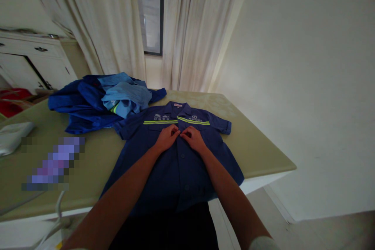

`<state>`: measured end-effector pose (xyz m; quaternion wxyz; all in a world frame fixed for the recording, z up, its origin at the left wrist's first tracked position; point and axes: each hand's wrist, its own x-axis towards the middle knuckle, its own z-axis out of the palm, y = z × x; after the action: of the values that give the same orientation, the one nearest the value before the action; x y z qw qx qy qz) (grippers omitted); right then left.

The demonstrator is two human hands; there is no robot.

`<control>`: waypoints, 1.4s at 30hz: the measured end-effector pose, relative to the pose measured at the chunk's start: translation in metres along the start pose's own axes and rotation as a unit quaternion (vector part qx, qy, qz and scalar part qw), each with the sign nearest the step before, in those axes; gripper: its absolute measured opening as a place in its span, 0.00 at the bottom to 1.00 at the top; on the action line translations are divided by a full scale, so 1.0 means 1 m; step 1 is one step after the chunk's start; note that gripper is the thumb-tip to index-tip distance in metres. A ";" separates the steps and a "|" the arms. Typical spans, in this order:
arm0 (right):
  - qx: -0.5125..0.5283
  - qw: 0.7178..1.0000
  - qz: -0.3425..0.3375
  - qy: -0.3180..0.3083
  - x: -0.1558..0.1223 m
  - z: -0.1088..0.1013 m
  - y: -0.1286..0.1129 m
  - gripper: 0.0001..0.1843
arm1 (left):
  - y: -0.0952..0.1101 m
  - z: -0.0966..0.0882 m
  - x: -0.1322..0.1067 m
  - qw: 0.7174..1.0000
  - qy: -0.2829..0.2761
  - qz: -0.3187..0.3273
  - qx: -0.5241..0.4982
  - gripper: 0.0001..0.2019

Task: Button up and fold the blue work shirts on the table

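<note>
A dark blue short-sleeved work shirt (193, 168) lies front up on the table, its collar away from me and its hem at the near edge. Yellow-green stripes and white printing cross the chest. My left hand (168, 137) and my right hand (193, 138) meet at the front placket just below the stripes. Each pinches the cloth between thumb and forefinger, the fingertips almost touching. Whatever lies right between the fingertips is too small to make out. Further down the placket, buttons (183, 156) show.
Crumpled blue garments (88, 99) and a light blue shirt (125, 93) lie heaped at the back left of the table (258, 152). A pixelated object (55, 164), a white packet (14, 136) and a pale cable (59, 205) are at left. Curtains and a wall stand behind and right.
</note>
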<state>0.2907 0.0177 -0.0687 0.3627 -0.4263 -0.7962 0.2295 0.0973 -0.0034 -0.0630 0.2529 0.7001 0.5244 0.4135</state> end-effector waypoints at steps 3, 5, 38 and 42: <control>0.002 1.000 -0.002 0.002 0.000 0.000 0.000 0.09 | -0.001 0.000 0.000 1.000 0.003 -0.003 0.001 0.07; 0.003 1.000 -0.005 0.003 -0.001 0.000 0.000 0.10 | -0.001 0.000 0.000 1.000 0.004 -0.002 0.005 0.07; -0.003 1.000 0.013 0.004 0.001 0.001 0.002 0.09 | -0.001 0.002 0.000 1.000 -0.002 0.006 -0.020 0.09; -0.011 1.000 0.009 0.002 0.001 0.002 0.001 0.10 | -0.004 0.003 0.002 1.000 -0.004 0.014 -0.012 0.09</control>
<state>0.2900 0.0190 -0.0704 0.3570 -0.4382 -0.7942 0.2233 0.0978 -0.0004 -0.0669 0.2580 0.7060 0.5084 0.4202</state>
